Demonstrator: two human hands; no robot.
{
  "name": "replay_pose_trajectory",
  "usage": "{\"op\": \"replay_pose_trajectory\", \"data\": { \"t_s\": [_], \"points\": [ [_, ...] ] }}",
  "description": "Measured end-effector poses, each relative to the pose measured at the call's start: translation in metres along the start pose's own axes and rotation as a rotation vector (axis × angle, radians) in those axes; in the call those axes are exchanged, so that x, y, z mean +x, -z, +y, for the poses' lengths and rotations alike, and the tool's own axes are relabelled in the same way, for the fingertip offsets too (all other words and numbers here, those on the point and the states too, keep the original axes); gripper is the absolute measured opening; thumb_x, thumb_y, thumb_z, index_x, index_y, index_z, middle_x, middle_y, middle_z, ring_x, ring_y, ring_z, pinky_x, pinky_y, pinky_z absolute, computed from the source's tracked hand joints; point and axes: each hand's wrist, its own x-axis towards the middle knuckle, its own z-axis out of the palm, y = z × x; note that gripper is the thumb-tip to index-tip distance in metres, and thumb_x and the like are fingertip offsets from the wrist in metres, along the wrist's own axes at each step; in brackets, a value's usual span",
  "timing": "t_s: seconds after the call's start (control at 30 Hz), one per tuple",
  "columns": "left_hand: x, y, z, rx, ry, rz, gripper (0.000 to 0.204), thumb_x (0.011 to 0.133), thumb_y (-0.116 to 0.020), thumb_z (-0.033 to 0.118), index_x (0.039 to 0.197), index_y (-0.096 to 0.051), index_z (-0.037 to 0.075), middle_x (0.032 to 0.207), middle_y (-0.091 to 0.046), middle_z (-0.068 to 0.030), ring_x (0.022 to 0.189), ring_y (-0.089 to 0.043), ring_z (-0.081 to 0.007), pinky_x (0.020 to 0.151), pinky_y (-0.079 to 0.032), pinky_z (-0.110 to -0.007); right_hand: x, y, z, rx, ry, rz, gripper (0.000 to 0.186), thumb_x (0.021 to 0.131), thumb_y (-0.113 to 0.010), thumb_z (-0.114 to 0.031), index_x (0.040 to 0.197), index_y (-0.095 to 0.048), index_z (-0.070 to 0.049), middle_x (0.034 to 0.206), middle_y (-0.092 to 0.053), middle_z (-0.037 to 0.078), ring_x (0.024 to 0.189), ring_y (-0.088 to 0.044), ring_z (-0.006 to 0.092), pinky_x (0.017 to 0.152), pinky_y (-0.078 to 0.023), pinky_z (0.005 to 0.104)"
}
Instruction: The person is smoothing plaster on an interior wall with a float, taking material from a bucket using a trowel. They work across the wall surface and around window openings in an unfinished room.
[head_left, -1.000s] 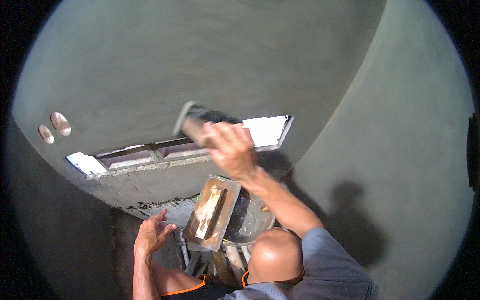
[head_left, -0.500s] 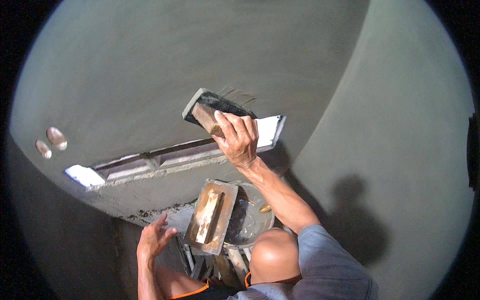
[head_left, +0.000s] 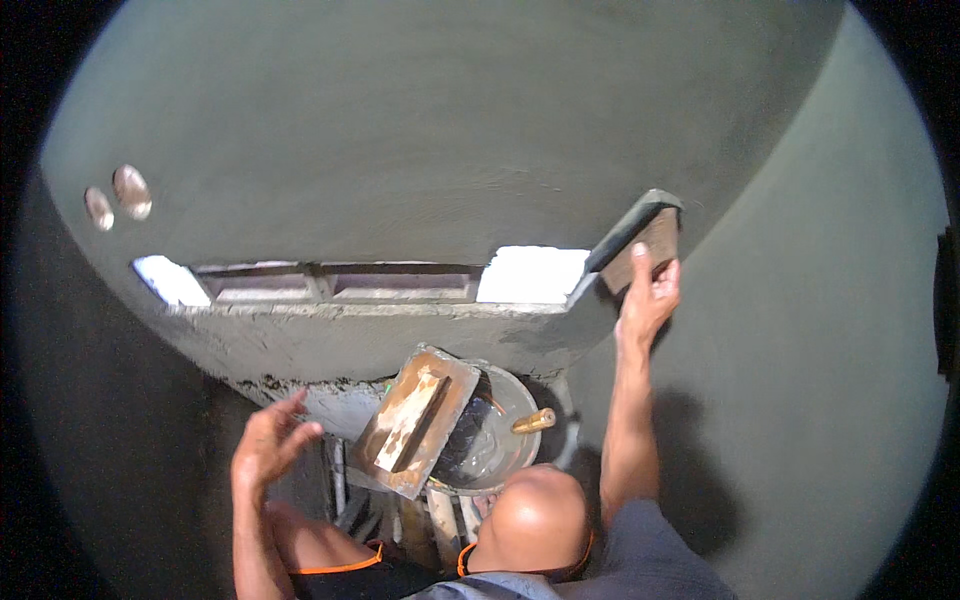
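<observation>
My right hand grips a plastering float by its wooden block handle. The float's dark, grey-edged face is turned to the wall just right of the window-like opening, near the corner. Over the lower left, my left hand hangs in the air with its fingers apart, holding nothing. A second, brownish rectangular float with a pale wooden handle rests across a round bucket between my arms. A short brass-coloured handle sticks out over the bucket's right side.
Smooth grey plaster covers the front wall and the right-hand wall. Two oval holes lie at the far left. Bright light fills both ends of the opening. Beneath my bent knees are pole-like pieces.
My right hand has carried the float from above the opening rightward toward the corner, tilting it more upright. My left hand sits slightly further left and stays empty. The view has also turned.
</observation>
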Motion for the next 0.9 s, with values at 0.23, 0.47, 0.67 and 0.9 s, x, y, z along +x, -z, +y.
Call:
{"op": "replay_pose_trajectory", "data": {
  "t_s": [0.23, 0.47, 0.67, 0.9],
  "points": [
    [-0.099, 0.084, -0.022, -0.209, 0.048, 0.452, 0.066, 0.091, -0.075, 0.017, 0.152, -0.052, 0.006, 0.13, -0.066, -0.0199, 0.103, -0.067, -0.0227, 0.089, -0.058, -0.038, -0.141, -0.17, -0.06, -0.012, 0.13, -0.352, 0.043, 0.084, -0.086, -0.023, 0.116, -0.068, 0.001, 0.094, -0.073, 0.013, 0.084, -0.07, 0.0227, 0.076, -0.056, 0.0377],
    [-0.192, 0.109, -0.129, -0.132, 0.364, 0.543, 0.064, 0.099, -0.068, 0.034, 0.154, -0.05, 0.008, 0.142, -0.058, -0.023, 0.128, -0.058, -0.0299, 0.108, -0.046, -0.044, -0.196, -0.252, -0.1, -0.161, 0.513, -0.686, 0.049, 0.081, -0.086, -0.027, 0.12, -0.069, -0.002, 0.099, -0.074, 0.017, 0.088, -0.073, 0.0307, 0.077, -0.059, 0.0434],
    [-0.219, 0.123, -0.118, 0.046, 0.388, 0.58, 0.061, 0.101, -0.065, 0.047, 0.145, -0.059, 0.006, 0.136, -0.066, -0.0237, 0.126, -0.063, -0.036, 0.112, -0.043, -0.04, -0.162, -0.174, -0.115, -0.1, 0.359, -0.691, 0.05, 0.086, -0.082, -0.023, 0.129, -0.065, -0.005, 0.105, -0.074, 0.014, 0.095, -0.072, 0.0279, 0.084, -0.058, 0.0406],
    [-0.248, 0.113, -0.183, -0.018, 0.446, 0.547, 0.057, 0.103, -0.065, 0.039, 0.142, -0.059, -0.002, 0.111, -0.076, -0.0194, 0.092, -0.071, -0.0245, 0.09, -0.055, -0.037, -0.014, 0.024, -0.075, 0.394, -0.363, -0.216, 0.047, 0.101, -0.07, -0.023, 0.14, -0.049, -0.007, 0.129, -0.063, 0.008, 0.117, -0.063, 0.0215, 0.102, -0.053, 0.0405]
  ]
}}
